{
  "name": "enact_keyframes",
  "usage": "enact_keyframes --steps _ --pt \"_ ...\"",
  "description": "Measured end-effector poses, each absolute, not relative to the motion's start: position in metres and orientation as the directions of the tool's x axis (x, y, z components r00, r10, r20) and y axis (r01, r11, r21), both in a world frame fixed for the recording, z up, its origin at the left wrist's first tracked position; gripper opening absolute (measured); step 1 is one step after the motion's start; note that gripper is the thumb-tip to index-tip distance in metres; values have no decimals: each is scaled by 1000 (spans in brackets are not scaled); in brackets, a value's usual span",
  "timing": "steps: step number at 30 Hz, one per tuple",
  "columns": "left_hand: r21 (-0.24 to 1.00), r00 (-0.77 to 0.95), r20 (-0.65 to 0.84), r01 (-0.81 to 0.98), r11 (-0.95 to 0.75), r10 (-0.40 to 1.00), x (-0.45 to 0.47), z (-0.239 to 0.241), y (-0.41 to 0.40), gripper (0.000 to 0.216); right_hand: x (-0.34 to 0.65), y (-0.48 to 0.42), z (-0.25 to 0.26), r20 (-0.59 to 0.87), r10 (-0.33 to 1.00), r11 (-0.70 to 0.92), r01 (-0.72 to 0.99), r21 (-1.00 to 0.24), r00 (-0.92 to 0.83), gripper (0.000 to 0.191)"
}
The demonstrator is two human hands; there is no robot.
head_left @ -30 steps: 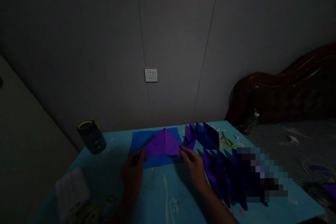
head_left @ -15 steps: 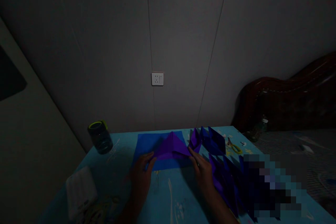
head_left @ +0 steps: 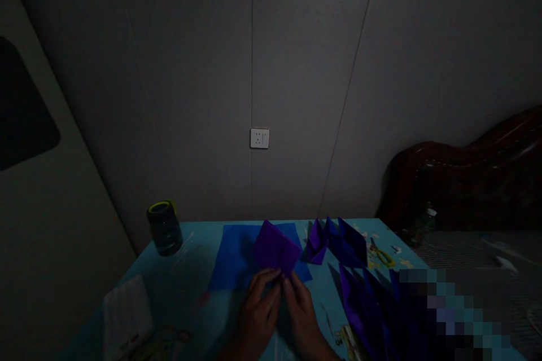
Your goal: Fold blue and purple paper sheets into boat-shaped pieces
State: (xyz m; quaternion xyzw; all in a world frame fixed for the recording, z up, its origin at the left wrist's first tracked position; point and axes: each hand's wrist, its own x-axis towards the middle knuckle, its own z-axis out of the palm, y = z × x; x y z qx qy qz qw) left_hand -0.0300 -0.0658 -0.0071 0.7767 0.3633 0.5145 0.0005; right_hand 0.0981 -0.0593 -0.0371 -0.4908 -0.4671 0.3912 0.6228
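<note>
A folded purple paper (head_left: 277, 249) stands tilted over a flat blue sheet (head_left: 237, 254) on the light blue table (head_left: 190, 287). My left hand (head_left: 258, 310) and my right hand (head_left: 298, 313) sit side by side just below it, fingertips pinched together on its lower corner. Both hands are closed on the paper. The room is very dark, so fine detail of the fingers is hard to make out.
A dark jar with a yellow-green rim (head_left: 163, 227) stands at the table's back left. A white packet (head_left: 127, 313) lies front left. Several folded purple and blue paper boats (head_left: 339, 240) line the right side, with scissors (head_left: 381, 254) beyond. A dark wooden headboard (head_left: 466, 175) is at right.
My hands were apart, holding the paper's left and right corners. They have come together at the middle, and the purple paper has been folded into a narrower diamond shape.
</note>
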Motion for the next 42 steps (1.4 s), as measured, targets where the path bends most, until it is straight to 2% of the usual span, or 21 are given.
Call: enact_keyframes --steps 2,3,5,7,8,11,14,17,19,21,23,27,30,34,38,42 --pt "381 223 779 572 -726 585 -32 -9 -65 44 105 -55 -32 119 952 153 -101 -983 282 53" --pt "413 175 772 592 -692 611 -33 -9 -65 43 108 -53 -28 85 954 130 -141 -981 288 55" --pt "560 -23 724 604 -567 690 -33 -10 -63 38 112 -50 -20 33 964 96 -228 -969 265 59" --pt "758 -201 589 473 -449 783 -33 -10 -60 37 111 -51 -12 21 987 69 -300 -951 160 60" --pt "840 -236 501 366 -401 833 -33 -9 -59 39 108 -53 -9 36 997 57 -321 -945 73 59" --pt "951 -233 306 116 -286 923 -36 -4 -55 43 103 -57 -4 126 980 80 -275 -958 -156 51" --pt "979 -282 204 28 -204 938 -44 1 -53 39 111 -57 -5 190 970 178 -90 -980 -154 52" --pt "992 -270 91 -60 -112 958 -49 6 -52 36 134 -52 -6 298 951 308 165 -937 -83 67" --pt "992 -235 29 -110 -56 972 -49 9 -52 34 147 -49 -6 366 911 409 291 -865 -193 61" --pt "990 -205 -4 -136 -24 979 -48 11 -52 33 155 -49 -6 362 875 461 330 -823 -321 44" --pt "994 -194 5 -109 -26 981 -48 12 -52 32 157 -51 -4 320 878 442 348 -827 -357 36" --pt "995 -164 103 8 -103 981 -49 11 -57 28 153 -53 3 262 918 365 371 -854 -298 35" --pt "986 -104 166 37 -163 981 -48 7 -66 31 151 -52 9 306 936 347 319 -882 -173 31" --pt "967 -58 254 13 -253 966 -44 2 -69 37 148 -53 10 307 951 289 251 -924 36 39" --pt "976 -110 177 -106 -188 978 -41 -3 -61 43 143 -55 9 241 963 225 138 -965 118 43" --pt "979 -47 116 -162 -122 992 -45 -5 -55 61 144 -51 10 196 969 189 64 -980 149 57"
